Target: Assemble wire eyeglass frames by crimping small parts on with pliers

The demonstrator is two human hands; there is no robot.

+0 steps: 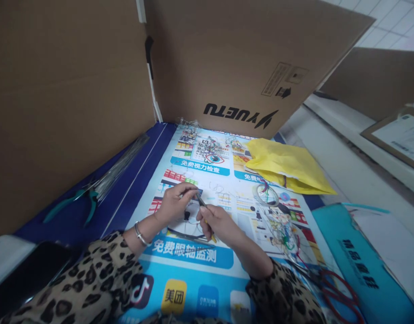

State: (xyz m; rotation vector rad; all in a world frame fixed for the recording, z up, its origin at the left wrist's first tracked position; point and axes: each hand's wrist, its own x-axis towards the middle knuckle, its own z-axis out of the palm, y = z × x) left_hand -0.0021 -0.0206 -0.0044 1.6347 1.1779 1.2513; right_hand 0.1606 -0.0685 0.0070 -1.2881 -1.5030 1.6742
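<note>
My right hand point(220, 222) is closed around a slim dark-tipped tool point(201, 200) with a yellow handle end at its lower side; its exact kind is hard to make out. The tool's tip points up toward my left hand point(176, 200), whose thumb and fingers are pinched together right at it. Whatever lies between those left fingertips is too small or hidden to name. Below both hands, some thin dark wire-like pieces point(193, 238) rest on the printed poster sheet point(207, 265). Thin wire bits point(220, 186) lie just beyond the hands.
Tall cardboard panels point(227, 58) stand behind and left. Green-handled pliers point(90, 204) and a bundle of thin wires point(122, 164) lie left. Tangled wire point(210, 148) sits at the back. Right are a yellow pouch point(291, 164), a tape roll point(266, 194), red-handled scissors point(338, 288) and a teal box point(358, 256).
</note>
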